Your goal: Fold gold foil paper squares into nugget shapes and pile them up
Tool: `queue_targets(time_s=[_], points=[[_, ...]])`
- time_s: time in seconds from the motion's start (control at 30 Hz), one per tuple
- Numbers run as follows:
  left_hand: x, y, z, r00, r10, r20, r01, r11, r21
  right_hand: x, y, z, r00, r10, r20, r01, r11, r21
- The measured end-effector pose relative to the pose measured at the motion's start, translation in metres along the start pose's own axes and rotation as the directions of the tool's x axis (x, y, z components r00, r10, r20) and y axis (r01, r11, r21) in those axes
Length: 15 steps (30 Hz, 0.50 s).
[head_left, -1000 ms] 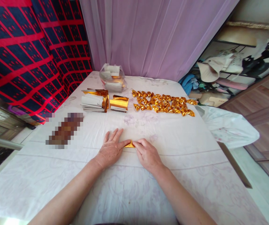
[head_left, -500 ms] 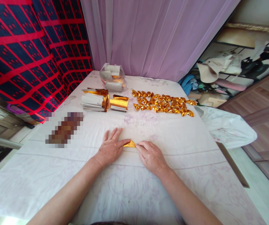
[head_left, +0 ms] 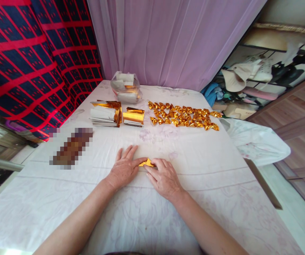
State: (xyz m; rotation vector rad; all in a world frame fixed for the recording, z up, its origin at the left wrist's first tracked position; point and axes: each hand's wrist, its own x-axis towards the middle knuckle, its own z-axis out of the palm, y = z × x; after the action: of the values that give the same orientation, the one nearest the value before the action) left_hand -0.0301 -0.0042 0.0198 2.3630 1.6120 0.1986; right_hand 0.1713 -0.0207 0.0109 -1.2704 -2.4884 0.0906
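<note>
Plainly, the biggest thing in view is the bench, spread with a pale flowered cloth. Behind it hangs a purple curtain, and off to the left a red-and-navy checked cloth. Toward the far right of the bench, folded gold pieces lie in rough rows, some touching. The left hand lies nearly flat and open, fingers spread, its thumb resting on one end of the strip in work. The right hand is half curled, fingertips on the opposite end; whether it pinches or merely presses cannot be told. At the back sits a clear bag with sheets inside, and in front of it a larger stack of pale and gold sheets beside a smaller stack.

Smallest is the gold strip, flat on the bench between the two hands. Half a second ago the right hand only touched its right tip; now it has moved inward, covering more of that end, with one digit reaching along the near edge. That suggests a fold is being shaped there, while the left thumb steadies the other end.
</note>
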Motion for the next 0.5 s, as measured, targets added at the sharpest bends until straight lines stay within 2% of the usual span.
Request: queue_targets(time_s=[0.2, 0.5], points=[[-0.0001, 0.0002, -0.0014, 1.000, -0.004, 0.017, 0.004, 1.000, -0.016, -0.0029, 0.0014, -0.0009, 1.000, 0.027, -0.014, -0.027, 1.000, -0.001], [0.0006, -0.0012, 0.0017, 1.000, -0.002, -0.021, 0.001, 0.999, -0.039, -0.0072, 0.0092, -0.0049, 0.997, 0.027, -0.071, -0.026, 0.999, 0.018]])
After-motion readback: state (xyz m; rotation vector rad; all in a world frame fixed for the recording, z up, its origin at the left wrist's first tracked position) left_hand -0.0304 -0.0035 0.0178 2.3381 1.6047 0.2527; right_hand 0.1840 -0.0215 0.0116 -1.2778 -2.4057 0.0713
